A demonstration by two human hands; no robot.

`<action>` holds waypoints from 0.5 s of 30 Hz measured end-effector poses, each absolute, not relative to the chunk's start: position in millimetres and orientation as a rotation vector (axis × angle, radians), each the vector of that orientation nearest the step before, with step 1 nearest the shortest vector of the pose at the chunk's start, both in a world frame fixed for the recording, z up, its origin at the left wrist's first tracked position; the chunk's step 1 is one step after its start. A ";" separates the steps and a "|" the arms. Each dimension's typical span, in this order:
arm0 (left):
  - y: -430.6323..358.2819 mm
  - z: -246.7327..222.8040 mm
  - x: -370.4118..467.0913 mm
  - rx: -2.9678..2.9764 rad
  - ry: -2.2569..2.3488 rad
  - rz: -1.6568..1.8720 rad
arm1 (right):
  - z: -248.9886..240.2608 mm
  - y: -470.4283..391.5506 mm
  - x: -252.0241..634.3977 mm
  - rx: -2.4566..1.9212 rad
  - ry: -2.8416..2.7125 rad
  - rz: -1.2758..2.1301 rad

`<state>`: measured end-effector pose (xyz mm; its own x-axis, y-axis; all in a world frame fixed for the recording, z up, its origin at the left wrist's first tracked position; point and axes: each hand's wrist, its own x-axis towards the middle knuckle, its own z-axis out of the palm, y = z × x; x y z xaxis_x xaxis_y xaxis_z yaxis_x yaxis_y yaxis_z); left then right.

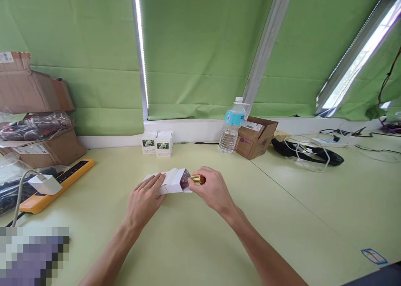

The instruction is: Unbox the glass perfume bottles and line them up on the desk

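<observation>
A white cardboard box (171, 187) lies on its side on the table, its open end facing right. My left hand (145, 194) grips its left part, fingers over the top and thumb along the near side. In the open end shows a clear, faceted glass bottle (184, 178), mostly hidden inside the box. Its shiny gold cap (198, 179) sticks out to the right. My right hand (214, 188) is closed around that cap, thumb and fingers pinching it just outside the opening.
Several small white boxes (163, 145) stand by the wall. A water bottle (232, 129) and a brown carton (254, 139) are at the back, beside a black object with a white cable (308, 152). An orange power strip (59, 183) and stacked cartons (37, 85) are on the left.
</observation>
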<state>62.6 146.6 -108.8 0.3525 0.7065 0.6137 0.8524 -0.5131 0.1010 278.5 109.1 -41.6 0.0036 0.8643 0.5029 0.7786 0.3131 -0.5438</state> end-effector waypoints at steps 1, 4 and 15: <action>146.9 -108.8 62.2 -2.371 -1.410 -0.885 | -41.8 109.6 279.2 -1.473 -1.770 0.138; 148.4 -108.9 60.2 -2.345 -1.442 -0.849 | -41.3 111.0 281.9 -1.473 -1.743 0.126; 156.8 -105.3 45.0 -2.271 -1.637 -0.937 | -35.9 120.4 300.8 -1.745 -1.690 0.278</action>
